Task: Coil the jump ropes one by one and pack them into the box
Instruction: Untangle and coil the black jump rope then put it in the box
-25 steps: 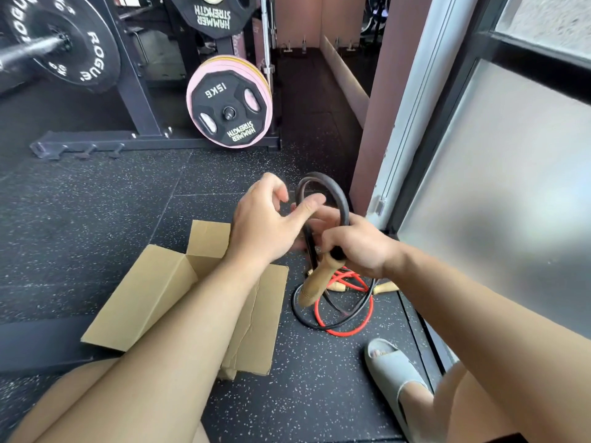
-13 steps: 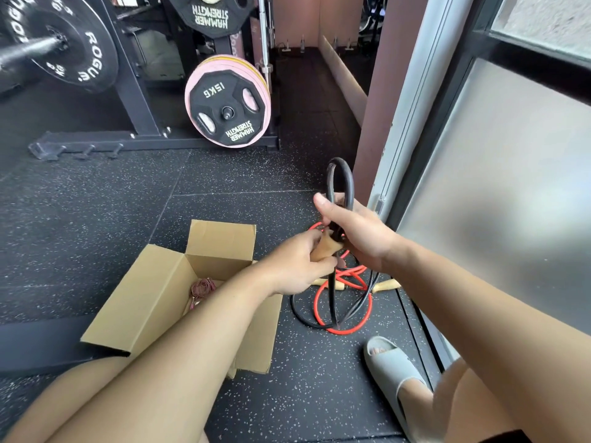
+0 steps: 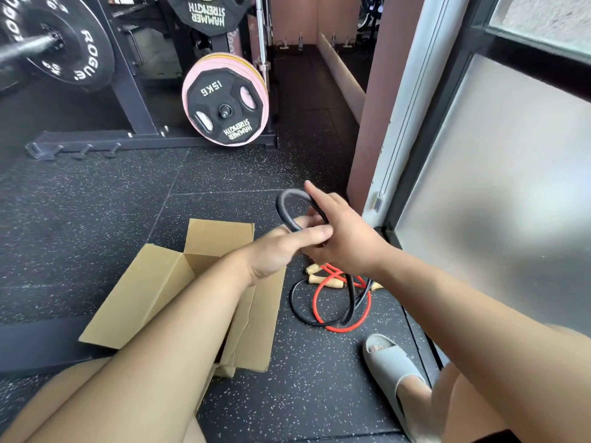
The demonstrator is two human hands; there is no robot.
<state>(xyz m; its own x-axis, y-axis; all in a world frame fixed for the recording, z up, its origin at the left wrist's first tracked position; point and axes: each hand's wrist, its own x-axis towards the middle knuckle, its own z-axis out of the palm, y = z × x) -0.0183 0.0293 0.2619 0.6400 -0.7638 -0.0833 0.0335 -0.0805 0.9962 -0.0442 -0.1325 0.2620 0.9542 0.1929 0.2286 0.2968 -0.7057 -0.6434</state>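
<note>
Both hands are gripping the thick black rubber jump rope (image 3: 283, 207): my left hand (image 3: 281, 251), just risen, is closing beside my right hand (image 3: 348, 241), so one more coil is forming.

**Open to the left, hemmed in on the right**

I am seeing bare floor (image 3: 96, 203) lying open left of the cardboard box (image 3: 220, 238) and beyond it, as far as the rack base (image 3: 96, 143). On my right, the frosted door (image 3: 495, 203) and pink pillar (image 3: 367, 139) are walling me in. My left forearm (image 3: 192, 314) is lying across the box mouth. Between box and door, the black jump rope (image 3: 284, 212) is hanging from my left hand (image 3: 287, 247) and right hand (image 3: 342, 235) onto the red jump rope (image 3: 315, 302), and a slippered foot (image 3: 390, 369) is crowding the near floor.
</note>
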